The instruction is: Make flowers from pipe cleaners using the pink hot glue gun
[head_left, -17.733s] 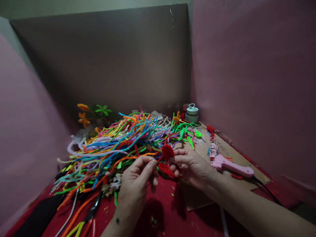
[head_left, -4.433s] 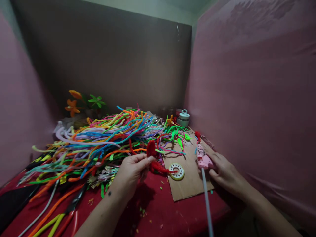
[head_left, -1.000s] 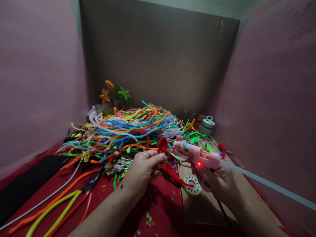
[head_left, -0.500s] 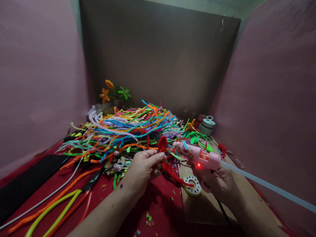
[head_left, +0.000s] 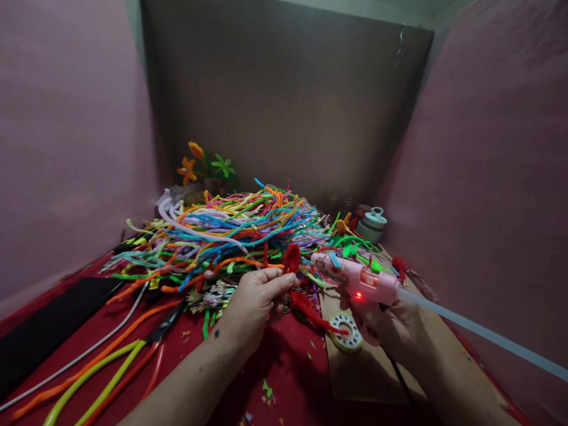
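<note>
Between thumb and fingers, my left hand [head_left: 265, 294] pinches a red pipe-cleaner petal [head_left: 292, 258] that stands upright above the fingertips. My right hand [head_left: 394, 325] is wrapped round a pink hot glue gun [head_left: 355, 277]. Its nozzle points left toward the petal, a short gap away, and a red light glows on its side. A long clear glue stick [head_left: 483, 332] sticks out of the gun's back. Below the hands, another red pipe-cleaner piece [head_left: 310, 310] reaches to a white and yellow ring-shaped spool [head_left: 346, 332].
A big heap of colourful pipe cleaners [head_left: 239, 228] lies behind my hands. Scissors with yellow and red handles [head_left: 119, 370] and a black strip [head_left: 53, 325] are at left. Pipe-cleaner flowers [head_left: 195, 165] stand at the back. A lidded pot [head_left: 373, 225] and a wooden board [head_left: 368, 378] are at right.
The glue gun in my right hand has shifted very slightly to the right. My left hand keeps its pinch on the red petal, nearly still.
</note>
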Demonstrator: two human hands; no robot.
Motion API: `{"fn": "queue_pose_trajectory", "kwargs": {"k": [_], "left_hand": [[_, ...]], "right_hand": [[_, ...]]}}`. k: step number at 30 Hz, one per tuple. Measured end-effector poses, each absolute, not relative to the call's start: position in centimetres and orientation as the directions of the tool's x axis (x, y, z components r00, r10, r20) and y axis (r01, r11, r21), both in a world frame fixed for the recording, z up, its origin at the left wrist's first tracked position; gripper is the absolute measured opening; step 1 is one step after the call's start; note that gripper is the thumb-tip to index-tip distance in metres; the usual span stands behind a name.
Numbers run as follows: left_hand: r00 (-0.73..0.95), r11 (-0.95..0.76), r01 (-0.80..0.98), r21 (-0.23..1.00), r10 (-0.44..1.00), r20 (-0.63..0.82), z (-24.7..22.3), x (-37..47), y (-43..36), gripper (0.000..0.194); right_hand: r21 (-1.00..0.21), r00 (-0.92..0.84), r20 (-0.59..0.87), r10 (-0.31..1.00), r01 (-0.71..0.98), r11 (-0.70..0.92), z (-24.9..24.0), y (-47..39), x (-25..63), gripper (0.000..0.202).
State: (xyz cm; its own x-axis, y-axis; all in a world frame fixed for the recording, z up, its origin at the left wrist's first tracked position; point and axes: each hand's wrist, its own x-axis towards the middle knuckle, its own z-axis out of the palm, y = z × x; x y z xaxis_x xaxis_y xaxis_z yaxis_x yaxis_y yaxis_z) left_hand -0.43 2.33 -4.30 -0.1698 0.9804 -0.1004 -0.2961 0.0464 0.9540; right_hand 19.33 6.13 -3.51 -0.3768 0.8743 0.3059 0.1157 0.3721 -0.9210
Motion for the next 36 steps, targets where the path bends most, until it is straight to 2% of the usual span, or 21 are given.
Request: {"fn": "queue_pose_trajectory", "kwargs": {"k": [10,18,24,30,36], "left_hand": [[-0.143,0.076,-0.277,0.958,0.983,-0.119,-4.1,-0.3,2.3,0.021],[-0.132,0.073,-0.279,0.957,0.985,-0.114,-3.9,-0.3,2.2,0.021],[-0.154,0.052,-0.274,0.96,0.983,-0.098,-4.2,-0.3,2.3,0.021],[-0.155,0.039,-0.272,0.961,0.984,-0.084,-4.2,-0.3,2.2,0.021],[-0.15,0.034,-0.299,0.954,0.985,-0.082,-4.3,-0.4,2.3,0.02]], "right_hand": [[-0.953,-0.395,0.209,0.895,0.122,0.277,-4.3,6.4,19.7,0.03],[-0.948,-0.404,0.202,0.892,0.146,0.281,-4.6,6.4,20.1,0.034],[-0.938,-0.406,0.268,0.874,0.097,0.333,-4.5,6.5,19.8,0.03],[-0.938,-0.437,0.251,0.864,0.11,0.329,-3.9,6.2,19.6,0.029],[-0.912,-0.441,0.335,0.833,0.07,0.404,-4.2,6.5,19.7,0.023]]}}
